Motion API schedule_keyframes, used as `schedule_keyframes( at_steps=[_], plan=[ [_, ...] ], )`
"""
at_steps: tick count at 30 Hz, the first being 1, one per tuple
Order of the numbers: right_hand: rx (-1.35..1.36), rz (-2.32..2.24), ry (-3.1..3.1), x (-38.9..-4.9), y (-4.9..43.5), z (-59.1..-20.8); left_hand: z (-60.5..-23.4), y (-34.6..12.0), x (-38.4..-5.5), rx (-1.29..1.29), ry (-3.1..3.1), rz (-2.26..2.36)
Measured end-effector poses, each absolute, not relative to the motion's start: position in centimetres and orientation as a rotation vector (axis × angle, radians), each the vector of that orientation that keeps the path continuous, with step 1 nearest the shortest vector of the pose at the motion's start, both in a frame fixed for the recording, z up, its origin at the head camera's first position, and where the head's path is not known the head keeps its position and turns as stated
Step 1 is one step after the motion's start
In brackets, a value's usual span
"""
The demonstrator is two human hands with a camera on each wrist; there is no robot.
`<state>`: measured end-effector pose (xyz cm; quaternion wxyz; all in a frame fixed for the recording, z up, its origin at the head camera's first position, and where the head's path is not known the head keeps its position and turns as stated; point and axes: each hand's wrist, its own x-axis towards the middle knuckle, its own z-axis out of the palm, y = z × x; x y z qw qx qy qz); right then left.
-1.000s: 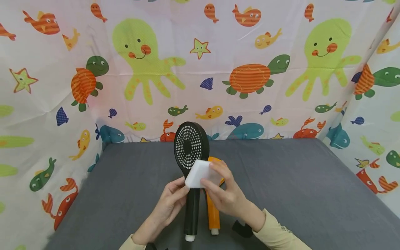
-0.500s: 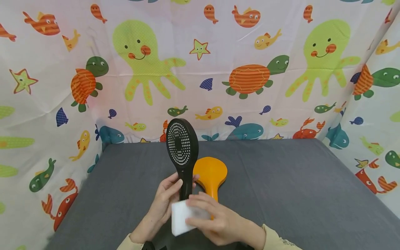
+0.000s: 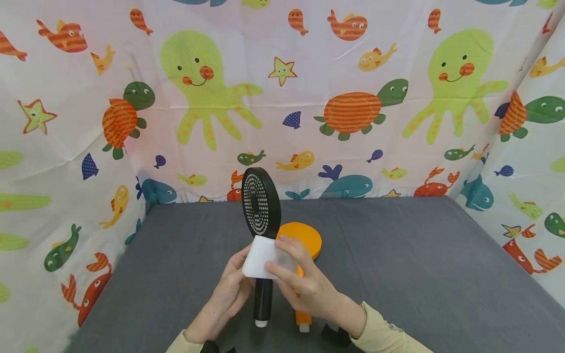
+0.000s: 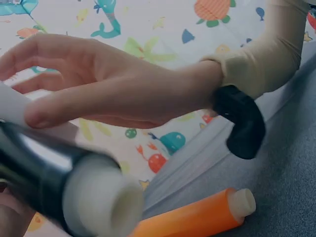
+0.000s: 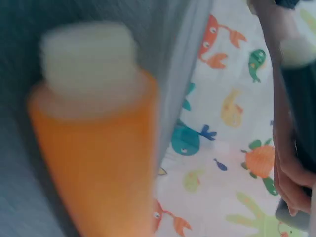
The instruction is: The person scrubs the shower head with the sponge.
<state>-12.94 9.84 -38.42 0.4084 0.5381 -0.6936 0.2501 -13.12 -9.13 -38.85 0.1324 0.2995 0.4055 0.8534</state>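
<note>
My left hand point(image 3: 231, 287) holds a black shower head point(image 3: 262, 299) upright by its handle. Its round, dotted spray face tilts toward the left, and a white fitting point(image 4: 106, 202) shows at the handle's end. In my right hand point(image 3: 304, 282) a white sponge point(image 3: 260, 257) is pinched between thumb and fingers. The sponge lies across the upper handle just below the spray head and hides that part, along with some left fingertips. Behind them an orange shower head point(image 3: 306, 238) lies on the table, its handle partly covered by my right hand.
Grey cloth covers the table point(image 3: 397, 264). A white curtain point(image 3: 282, 127) with printed sea animals stands at the back and both sides. Dark wrist devices point(image 4: 242, 121) sit at the wrists.
The sponge slid down to the lower handle half a second ago and is now back up near the spray head. The black shower head has shifted slightly left and turned further leftward.
</note>
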Motion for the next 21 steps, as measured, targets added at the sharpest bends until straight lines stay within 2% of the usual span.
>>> schedule_keyframes(
  at_steps=[7, 11, 17, 21],
  plan=[
    [1.687, 0.463, -1.741, -11.2, 10.2, -40.3, -38.6, -9.2, -13.3, 0.847, 1.044, 2.466],
    [1.759, 0.375, -1.71, -10.8, 10.4, -40.5, -38.6, -9.2, -13.3, 0.828, 1.037, 2.458],
    [1.477, 0.483, -1.647, -12.8, 10.2, -39.0, -39.2, -8.9, -13.0, 0.916, 1.165, 2.407],
    [1.252, 0.588, -1.622, -14.2, 10.1, -37.6, -39.7, -8.6, -13.2, 0.832, 1.299, 2.413]
  ],
)
